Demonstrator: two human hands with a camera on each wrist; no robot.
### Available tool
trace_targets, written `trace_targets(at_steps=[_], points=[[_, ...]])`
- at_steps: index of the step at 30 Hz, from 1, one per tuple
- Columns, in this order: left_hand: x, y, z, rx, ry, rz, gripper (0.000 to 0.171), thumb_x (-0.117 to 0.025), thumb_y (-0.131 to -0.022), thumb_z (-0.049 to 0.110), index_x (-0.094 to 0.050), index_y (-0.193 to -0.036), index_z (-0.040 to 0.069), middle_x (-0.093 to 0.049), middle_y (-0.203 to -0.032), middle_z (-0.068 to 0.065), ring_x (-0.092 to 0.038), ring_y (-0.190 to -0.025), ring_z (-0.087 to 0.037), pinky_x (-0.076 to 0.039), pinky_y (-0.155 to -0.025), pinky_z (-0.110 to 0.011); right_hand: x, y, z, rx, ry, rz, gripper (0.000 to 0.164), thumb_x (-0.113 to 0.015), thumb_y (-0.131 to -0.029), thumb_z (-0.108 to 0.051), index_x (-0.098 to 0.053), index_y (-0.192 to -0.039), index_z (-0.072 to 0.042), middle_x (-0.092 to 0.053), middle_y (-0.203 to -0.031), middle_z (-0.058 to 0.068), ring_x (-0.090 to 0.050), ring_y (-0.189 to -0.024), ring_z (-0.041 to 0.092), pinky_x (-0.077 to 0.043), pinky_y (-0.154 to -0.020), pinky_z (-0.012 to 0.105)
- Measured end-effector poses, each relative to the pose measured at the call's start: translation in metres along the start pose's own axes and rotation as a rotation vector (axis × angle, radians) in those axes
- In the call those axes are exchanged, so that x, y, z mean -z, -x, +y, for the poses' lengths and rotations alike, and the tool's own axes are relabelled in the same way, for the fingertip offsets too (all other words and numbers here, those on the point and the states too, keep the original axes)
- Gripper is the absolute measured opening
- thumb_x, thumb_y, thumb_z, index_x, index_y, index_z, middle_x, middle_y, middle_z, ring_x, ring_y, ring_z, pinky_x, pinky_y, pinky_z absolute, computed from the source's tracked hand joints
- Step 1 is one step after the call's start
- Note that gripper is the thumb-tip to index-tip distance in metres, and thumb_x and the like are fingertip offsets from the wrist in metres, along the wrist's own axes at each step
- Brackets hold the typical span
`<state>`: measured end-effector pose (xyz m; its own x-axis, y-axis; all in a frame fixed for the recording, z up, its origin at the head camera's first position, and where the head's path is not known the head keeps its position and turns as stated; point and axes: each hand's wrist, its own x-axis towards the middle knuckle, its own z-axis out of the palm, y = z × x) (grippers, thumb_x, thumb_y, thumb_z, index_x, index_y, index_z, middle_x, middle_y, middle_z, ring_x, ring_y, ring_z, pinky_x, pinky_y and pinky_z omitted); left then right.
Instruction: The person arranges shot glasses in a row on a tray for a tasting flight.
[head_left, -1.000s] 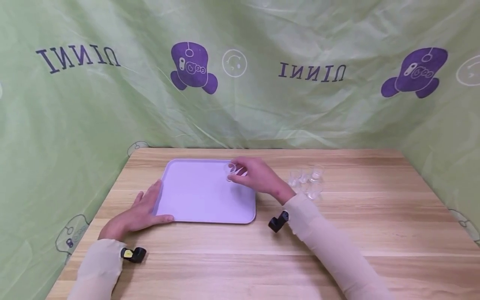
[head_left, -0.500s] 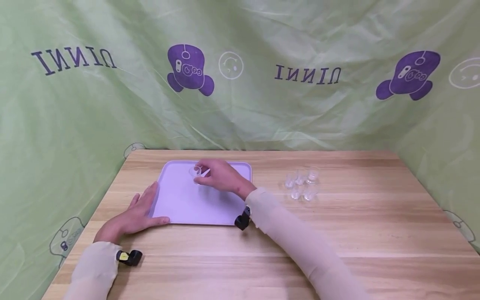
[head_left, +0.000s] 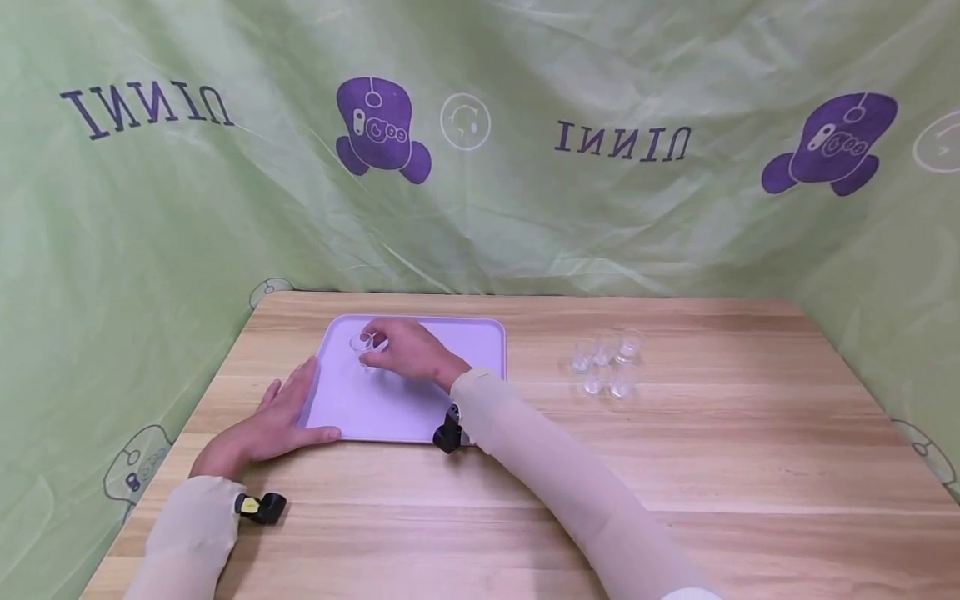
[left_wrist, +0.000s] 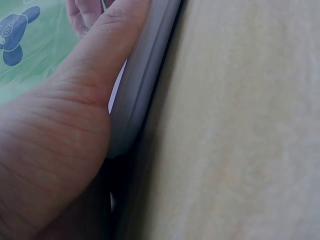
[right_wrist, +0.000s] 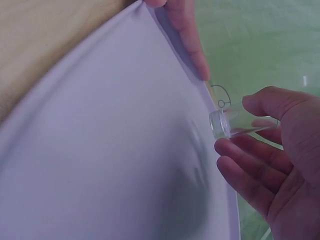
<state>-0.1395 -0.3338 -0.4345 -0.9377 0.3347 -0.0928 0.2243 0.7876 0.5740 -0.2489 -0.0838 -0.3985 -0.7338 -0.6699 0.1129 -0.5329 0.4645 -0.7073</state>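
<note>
A lilac tray point(head_left: 450, 408) lies on the wooden table. My right hand point(head_left: 408, 348) pinches a small clear shot glass point(right_wrist: 221, 124) between thumb and fingers. It is over the tray's left back part, and in the right wrist view the thick glass base points toward the tray surface, with a shadow below. My left hand point(head_left: 281, 421) rests against the tray's left side, fingers straight along that edge and thumb at the front left corner. In the left wrist view the thumb point(left_wrist: 107, 55) lies along the tray rim point(left_wrist: 145, 75).
Several more clear shot glasses point(head_left: 621, 383) stand grouped on the table point(head_left: 712, 467) right of the tray. A green printed cloth point(head_left: 517, 225) hangs behind and at both sides. Each wrist carries a small black camera point(head_left: 448, 432).
My right hand has carried the shot glass leftward across the tray, from its right side to its left back part. The left hand has stayed at the tray's left edge.
</note>
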Motion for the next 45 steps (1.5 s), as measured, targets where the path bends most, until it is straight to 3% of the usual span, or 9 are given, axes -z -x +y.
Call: trace_targets(at_steps=[10, 16, 21, 31, 38, 45], points=[[-0.002, 0.002, -0.009, -0.039, 0.009, 0.035, 0.122, -0.077, -0.089, 0.046, 0.007, -0.161, -0.005, 0.002, -0.166, -0.033, 0.002, -0.153, -0.047, 0.015, -0.119, -0.053, -0.008, -0.012, -0.006, 0.013, 0.011, -0.01, 0.031, -0.077, -0.094, -0.022, -0.069, -0.121, -0.009, -0.071, -0.108, 0.001, -0.062, -0.094, 0.007, -0.046, -0.079, 0.015], [-0.001, 0.003, -0.005, -0.008, 0.006, -0.003, 0.123, -0.077, -0.09, 0.048, 0.009, -0.16, -0.006, 0.003, -0.166, -0.032, 0.003, -0.153, -0.047, 0.013, -0.118, -0.059, -0.014, -0.013, -0.007, 0.008, 0.082, -0.055, 0.034, -0.077, -0.094, -0.024, -0.071, -0.124, -0.009, -0.073, -0.108, 0.0, -0.062, -0.09, 0.004, -0.045, -0.077, 0.015], [0.001, 0.004, -0.002, 0.011, -0.002, -0.012, 0.124, -0.077, -0.09, 0.048, 0.01, -0.16, -0.006, 0.003, -0.166, -0.032, 0.003, -0.153, -0.048, 0.012, -0.118, -0.061, -0.015, -0.011, -0.005, -0.015, 0.074, -0.056, 0.034, -0.077, -0.094, -0.024, -0.071, -0.124, -0.009, -0.074, -0.107, -0.001, -0.062, -0.085, 0.004, -0.045, -0.075, 0.015], [-0.003, 0.0, 0.0, 0.016, 0.015, 0.012, 0.127, -0.079, -0.087, 0.047, 0.011, -0.16, -0.005, 0.004, -0.166, -0.032, 0.0, -0.153, -0.048, 0.008, -0.119, -0.062, -0.019, -0.011, -0.004, -0.018, 0.097, -0.049, 0.034, -0.074, -0.097, -0.025, -0.068, -0.127, -0.011, -0.074, -0.113, 0.002, -0.064, -0.092, 0.006, -0.047, -0.079, 0.017], [-0.002, 0.001, 0.002, 0.016, 0.011, 0.022, 0.125, -0.08, -0.087, 0.046, 0.007, -0.16, -0.007, 0.0, -0.166, -0.033, -0.003, -0.152, -0.051, 0.006, -0.118, -0.064, -0.021, -0.011, -0.004, -0.046, 0.155, -0.077, 0.034, -0.071, -0.098, -0.028, -0.065, -0.13, -0.017, -0.074, -0.113, -0.002, -0.064, -0.087, 0.004, -0.047, -0.078, 0.019], [-0.003, -0.002, 0.002, 0.019, -0.013, 0.024, 0.125, -0.079, -0.087, 0.048, 0.006, -0.16, -0.008, 0.0, -0.166, -0.033, -0.003, -0.152, -0.051, 0.006, -0.118, -0.064, -0.02, -0.009, -0.005, -0.06, 0.159, -0.085, 0.04, -0.07, -0.099, -0.027, -0.061, -0.136, -0.014, -0.074, -0.119, 0.0, -0.068, -0.103, 0.009, -0.047, -0.087, 0.02]])
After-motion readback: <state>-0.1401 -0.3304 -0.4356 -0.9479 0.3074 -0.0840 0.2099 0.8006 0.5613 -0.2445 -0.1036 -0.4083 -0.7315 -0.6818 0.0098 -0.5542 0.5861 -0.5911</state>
